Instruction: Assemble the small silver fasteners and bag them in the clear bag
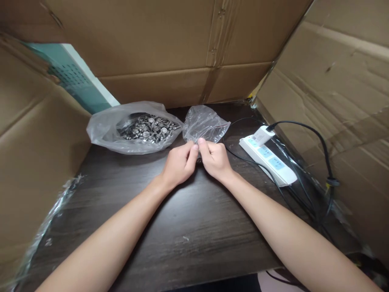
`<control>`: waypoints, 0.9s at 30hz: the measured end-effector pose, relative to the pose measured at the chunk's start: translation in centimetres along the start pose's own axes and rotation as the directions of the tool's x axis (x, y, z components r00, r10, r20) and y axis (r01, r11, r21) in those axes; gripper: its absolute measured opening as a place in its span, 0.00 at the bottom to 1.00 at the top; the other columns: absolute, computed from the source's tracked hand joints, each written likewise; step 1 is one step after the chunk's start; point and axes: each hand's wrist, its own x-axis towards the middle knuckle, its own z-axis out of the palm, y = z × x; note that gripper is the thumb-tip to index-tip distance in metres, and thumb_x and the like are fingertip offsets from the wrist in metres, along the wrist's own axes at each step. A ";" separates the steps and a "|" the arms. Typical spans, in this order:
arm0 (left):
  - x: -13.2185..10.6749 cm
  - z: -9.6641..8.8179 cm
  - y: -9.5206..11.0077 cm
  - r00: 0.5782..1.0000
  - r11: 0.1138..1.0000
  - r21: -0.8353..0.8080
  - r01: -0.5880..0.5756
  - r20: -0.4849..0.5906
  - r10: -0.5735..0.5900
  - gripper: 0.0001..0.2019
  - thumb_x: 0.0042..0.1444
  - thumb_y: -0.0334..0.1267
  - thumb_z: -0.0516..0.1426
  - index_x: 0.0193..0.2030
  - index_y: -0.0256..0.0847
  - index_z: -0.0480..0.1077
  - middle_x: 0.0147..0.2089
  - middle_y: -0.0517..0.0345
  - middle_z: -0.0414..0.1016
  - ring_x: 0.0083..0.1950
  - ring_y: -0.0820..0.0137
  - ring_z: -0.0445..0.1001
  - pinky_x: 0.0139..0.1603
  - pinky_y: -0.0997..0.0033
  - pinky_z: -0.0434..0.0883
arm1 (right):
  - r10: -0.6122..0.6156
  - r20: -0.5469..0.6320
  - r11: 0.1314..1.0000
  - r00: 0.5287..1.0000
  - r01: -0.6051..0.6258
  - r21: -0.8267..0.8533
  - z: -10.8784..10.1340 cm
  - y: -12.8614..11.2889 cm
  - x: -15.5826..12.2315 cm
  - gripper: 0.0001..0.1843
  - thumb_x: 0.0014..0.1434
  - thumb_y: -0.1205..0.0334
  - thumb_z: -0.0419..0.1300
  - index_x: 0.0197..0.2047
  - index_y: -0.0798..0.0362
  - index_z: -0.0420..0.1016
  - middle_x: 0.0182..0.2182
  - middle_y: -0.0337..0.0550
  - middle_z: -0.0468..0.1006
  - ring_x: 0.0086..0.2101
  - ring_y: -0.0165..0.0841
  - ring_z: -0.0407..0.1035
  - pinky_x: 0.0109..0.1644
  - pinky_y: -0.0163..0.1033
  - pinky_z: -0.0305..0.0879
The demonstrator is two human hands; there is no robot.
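My left hand [179, 164] and my right hand [214, 159] meet at the middle of the dark wooden table [188, 227]. Both pinch the near edge of a small clear plastic bag [205, 125], fingers curled, thumbs touching. The small bag looks crumpled and I see nothing inside it. Just left of it lies a larger clear plastic bag [103, 129], open at the top and holding several small grey metal parts [148, 129].
Cardboard walls [158, 44] stand at the back, left and right. A white power strip [269, 159] with a white plug and black cables [322, 146] lies at the right. A teal and white panel [75, 77] shows behind the left cardboard.
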 end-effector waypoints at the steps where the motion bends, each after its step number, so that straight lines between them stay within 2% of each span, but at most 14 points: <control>1: -0.1 0.0 0.0 1.000 1.000 0.025 -0.015 0.016 0.015 0.17 0.72 0.43 0.47 0.30 0.41 0.58 0.27 0.60 0.65 0.28 0.72 0.60 0.33 0.69 0.56 | 0.037 -0.012 0.999 0.999 -0.037 0.015 0.0 0.0 0.0 0.30 0.74 0.47 0.46 0.20 0.51 0.52 0.17 0.39 0.60 0.21 0.29 0.56 0.29 0.40 0.51; 3: -0.1 0.0 0.0 0.999 0.999 0.043 -0.020 0.031 0.018 0.15 0.72 0.43 0.48 0.32 0.41 0.60 0.29 0.58 0.67 0.30 0.71 0.63 0.35 0.69 0.58 | 0.061 -0.027 0.997 0.998 -0.060 0.042 -0.1 -0.1 -0.1 0.31 0.74 0.46 0.45 0.20 0.51 0.53 0.17 0.38 0.59 0.21 0.29 0.55 0.29 0.40 0.50; 7: 0.1 0.0 -0.1 0.999 0.999 -0.009 0.047 -0.027 -0.048 0.16 0.73 0.44 0.44 0.33 0.41 0.59 0.29 0.58 0.67 0.30 0.70 0.64 0.35 0.69 0.60 | -0.068 0.033 0.997 0.997 0.067 0.034 -0.5 -0.6 -0.2 0.24 0.73 0.50 0.45 0.26 0.50 0.56 0.23 0.40 0.66 0.26 0.31 0.59 0.32 0.40 0.55; 10: 0.3 0.0 -0.2 0.995 0.996 -0.033 0.083 -0.051 -0.084 0.18 0.74 0.46 0.42 0.32 0.42 0.56 0.27 0.59 0.65 0.29 0.70 0.63 0.34 0.69 0.58 | -0.106 0.078 0.994 0.991 0.106 0.007 -0.7 -0.9 -0.2 0.19 0.71 0.55 0.47 0.28 0.49 0.55 0.24 0.39 0.65 0.27 0.32 0.59 0.34 0.40 0.55; 16: 0.1 -0.1 -0.3 0.997 0.999 -0.011 0.053 -0.050 -0.054 0.16 0.74 0.45 0.43 0.33 0.42 0.56 0.29 0.59 0.64 0.30 0.70 0.62 0.35 0.68 0.58 | -0.104 0.111 0.995 0.988 0.103 0.008 -0.6 -0.8 -0.2 0.19 0.73 0.56 0.46 0.28 0.49 0.51 0.22 0.37 0.62 0.25 0.31 0.58 0.33 0.40 0.53; 20: -0.1 -0.1 -0.3 0.998 0.997 0.050 0.054 -0.015 -0.054 0.14 0.74 0.43 0.44 0.37 0.41 0.61 0.32 0.56 0.69 0.33 0.68 0.66 0.38 0.67 0.61 | -0.111 0.129 0.991 0.985 0.121 -0.065 -0.8 -0.3 0.0 0.19 0.74 0.56 0.44 0.28 0.49 0.53 0.23 0.39 0.65 0.26 0.33 0.59 0.35 0.41 0.53; 23: 0.0 -0.1 -0.2 0.989 0.987 0.054 0.149 -0.031 -0.147 0.09 0.71 0.41 0.49 0.45 0.40 0.68 0.37 0.55 0.74 0.37 0.66 0.71 0.40 0.67 0.64 | -0.124 0.095 0.965 0.988 0.142 -0.221 -0.9 0.3 0.3 0.16 0.72 0.57 0.46 0.31 0.50 0.60 0.27 0.43 0.70 0.31 0.37 0.62 0.40 0.43 0.55; 25: 0.2 0.0 -0.2 0.972 0.974 0.028 0.225 -0.083 -0.222 0.11 0.70 0.39 0.51 0.52 0.39 0.69 0.38 0.55 0.76 0.37 0.66 0.73 0.42 0.67 0.65 | -0.101 0.072 0.939 0.992 0.119 -0.321 -0.8 0.7 0.4 0.12 0.70 0.58 0.50 0.35 0.51 0.67 0.31 0.46 0.74 0.35 0.40 0.64 0.43 0.45 0.56; 27: 0.4 0.0 -0.3 0.956 0.963 0.002 0.268 -0.129 -0.265 0.13 0.69 0.37 0.50 0.55 0.37 0.70 0.37 0.55 0.76 0.37 0.66 0.73 0.42 0.67 0.66 | -0.065 0.059 0.920 0.996 0.083 -0.384 -0.7 1.1 0.5 0.07 0.67 0.61 0.55 0.40 0.53 0.74 0.35 0.48 0.75 0.39 0.42 0.65 0.45 0.46 0.57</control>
